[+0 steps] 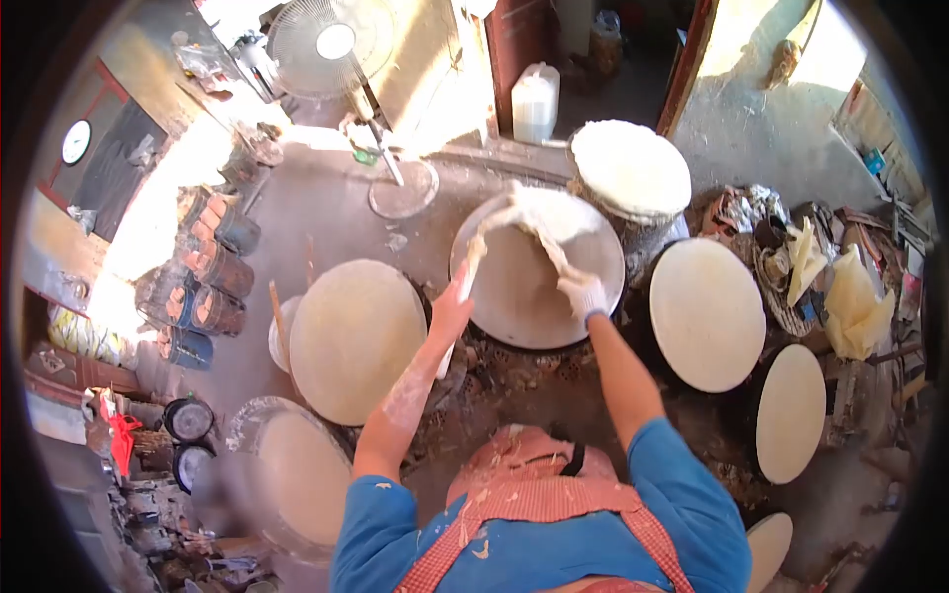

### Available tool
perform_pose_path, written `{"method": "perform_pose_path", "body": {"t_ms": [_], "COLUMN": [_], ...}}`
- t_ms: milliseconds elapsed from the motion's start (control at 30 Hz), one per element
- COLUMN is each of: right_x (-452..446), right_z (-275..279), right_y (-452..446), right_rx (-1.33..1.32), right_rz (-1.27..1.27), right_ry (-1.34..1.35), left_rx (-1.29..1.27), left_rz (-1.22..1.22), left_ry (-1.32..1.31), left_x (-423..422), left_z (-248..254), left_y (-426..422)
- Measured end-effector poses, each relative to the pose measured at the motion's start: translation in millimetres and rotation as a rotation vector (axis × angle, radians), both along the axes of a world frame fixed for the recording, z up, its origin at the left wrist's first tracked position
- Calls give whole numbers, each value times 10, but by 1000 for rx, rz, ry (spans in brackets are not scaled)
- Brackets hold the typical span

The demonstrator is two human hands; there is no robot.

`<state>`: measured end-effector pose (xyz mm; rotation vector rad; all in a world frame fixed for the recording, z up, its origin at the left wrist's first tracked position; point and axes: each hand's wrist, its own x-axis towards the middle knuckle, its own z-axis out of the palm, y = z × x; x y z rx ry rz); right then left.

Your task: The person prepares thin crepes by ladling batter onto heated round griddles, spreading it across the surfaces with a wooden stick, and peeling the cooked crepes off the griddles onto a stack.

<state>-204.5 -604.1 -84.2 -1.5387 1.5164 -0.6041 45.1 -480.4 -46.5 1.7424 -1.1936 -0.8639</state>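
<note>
In front of me is a round flat griddle (524,296), grey-brown in the middle and white toward its far edge. A thin, pale, dough-like sheet (542,225) hangs in a bunched arch over it. My left hand (451,308), bare, is closed around a pale stick (473,265) at the griddle's left edge; the sheet's left end meets the stick's upper part. My right hand (585,296), in a whitish glove, is closed on the sheet's right end above the griddle's right side. Its fingertips are blurred.
Round pale-topped discs flank me at left (358,341) and right (707,314). A stack of pale round sheets (631,168) stands beyond the griddle. A vat of pale liquid (301,474) is at lower left. A standing fan (336,44) and several buckets (222,267) are farther left.
</note>
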Motion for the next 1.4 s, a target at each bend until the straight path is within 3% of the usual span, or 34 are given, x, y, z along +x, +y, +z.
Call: {"method": "perform_pose_path", "body": {"t_ms": [67, 133, 167, 200, 267, 400, 467, 567, 633, 700, 767, 833, 867, 900, 933, 1000, 1067, 1100, 1133, 1200, 1267, 1300, 1400], "right_x": [-303, -765, -937, -670, -129, 44, -436, -649, -348, -166, -366, -800, -936, -983, -972, -792, -725, -816, -975, -1277, -1283, -1174, -841], "right_z": [205, 258, -265, 114, -387, 1, 293, 214, 81, 341, 347, 459, 566, 502, 441, 517, 307, 291, 281, 197, 82, 22, 282], "right_y": [-71, 5, -95, 274, 398, 300, 296, 451, 545, 604, 336, 73, -32, -154, -223, -181, -129, -139, -223, -560, -922, -1031, -926], "right_rx": [-199, -253, -233, 91, 140, -109, -116, 230, 434, 519, 510, 490, 493, 456, 421, 534, 686, 746, 753, 683, 586, 496, 701], "right_rz": [32, -34, -66, -280, -334, 55, 40, -336, -171, -33, 93, 61, -19, -68, -126, 170, 208, 271, 286, 357, 183, 150, 372], "right_ry": [359, 181, -124, -475, -572, -29, -55, -488, -554, -529, -420, -348, -346, -405, -466, -403, -418, -475, -472, -317, -376, -531, -344], "left_rx": [251, 208, 257, 314, 286, 137, 204, 160, 103, -318, -695, -850, -1227, -1410, -1404, -1572, -1732, -1505, -1505, -1385, -1270, -1158, -1192], "left_rz": [57, 90, 105, 117, 97, 57, 92, 133, 191, 96, -63, -534, -257, -285, -254, -489, -759, -935, -923, -819, -787, -753, -585], "left_ry": [77, 15, 120, 227, 230, 45, 91, 637, 782, 1137, 1172, 766, 1017, 1111, 1083, 941, 787, 807, 793, 884, 844, 835, 812], "left_x": [-92, -91, -122, -170, -178, -47, -36, -136, -204, -287, -496, -542, -981, -1250, -1334, -1455, -1523, -1399, -1449, -1537, -1520, -1511, -1542], "left_z": [-71, -326, -256, -171, -182, -565, -453, -110, 329, 812, 1446, 1965, 2360, 2713, 2746, 2773, 2777, 2735, 2661, 2771, 2899, 2935, 2850], "left_y": [584, 1123, 1324, 1481, 1591, 1725, 1727, 1653, 1571, 1463, 1423, 1378, 1337, 1198, 1113, 952, 802, 848, 851, 760, 747, 751, 731]}}
